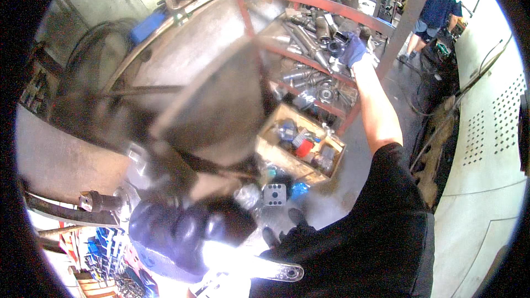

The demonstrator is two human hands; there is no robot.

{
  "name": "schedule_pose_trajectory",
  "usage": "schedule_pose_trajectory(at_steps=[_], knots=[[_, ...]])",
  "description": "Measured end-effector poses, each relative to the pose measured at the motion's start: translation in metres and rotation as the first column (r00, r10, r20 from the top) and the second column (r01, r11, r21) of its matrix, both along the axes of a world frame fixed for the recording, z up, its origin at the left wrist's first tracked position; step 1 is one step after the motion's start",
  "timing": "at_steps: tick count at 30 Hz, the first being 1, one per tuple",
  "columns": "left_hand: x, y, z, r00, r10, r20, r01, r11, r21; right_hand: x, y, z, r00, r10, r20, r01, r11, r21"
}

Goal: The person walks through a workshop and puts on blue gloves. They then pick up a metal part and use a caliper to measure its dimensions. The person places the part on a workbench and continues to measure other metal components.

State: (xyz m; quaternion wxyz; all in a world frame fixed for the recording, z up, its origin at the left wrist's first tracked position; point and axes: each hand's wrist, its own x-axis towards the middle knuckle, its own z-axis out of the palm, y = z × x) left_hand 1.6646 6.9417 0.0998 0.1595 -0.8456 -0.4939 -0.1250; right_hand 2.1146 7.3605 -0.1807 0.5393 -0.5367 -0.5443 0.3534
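Note:
My left hand (185, 234), in a dark glove, is large and close at the lower left. Its fingers are curled round a shiny flat wrench (287, 271), whose handle end with a hole sticks out to the right; glare hides part of it. My right arm stretches forward to a red metal rack. There my right hand (353, 51), in a blue glove, is down among steel tool holders (314, 41) on the top shelf. A dark round part (334, 47) lies at its fingertips. How the fingers sit around it is too small to make out.
Lower rack shelves hold more metal parts (326, 94). A wooden box (301, 171) with coloured items stands below the rack, near a block with holes (274, 194). Blurred sheet-metal machine panels (215, 105) fill the left. Another person (436, 8) stands at the back right, beside a pale cabinet (486, 149).

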Motion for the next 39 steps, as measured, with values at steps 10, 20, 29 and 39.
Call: schedule_pose_trajectory(at_steps=[10,20,29,39], knots=[[0.002,0.000,-0.008,0.994,-0.107,0.037,0.101,0.987,0.126,-0.072,-0.233,0.015,0.469,0.186,-0.863,-0.433,0.900,-0.041],[-0.009,-0.005,-0.013,0.992,-0.102,0.068,0.093,0.988,0.123,-0.164,-0.457,-0.002,0.705,0.150,-0.693,-0.540,0.747,-0.387],[-0.014,-0.002,-0.015,0.996,0.077,0.034,-0.078,0.997,0.027,-0.111,-0.588,0.095,0.739,-0.080,0.669,0.291,0.933,-0.210],[-0.015,-0.004,-0.016,0.999,0.006,0.045,-0.006,1.000,0.016,-0.075,-0.676,0.168,0.754,-0.075,0.652,0.169,0.982,-0.082]])
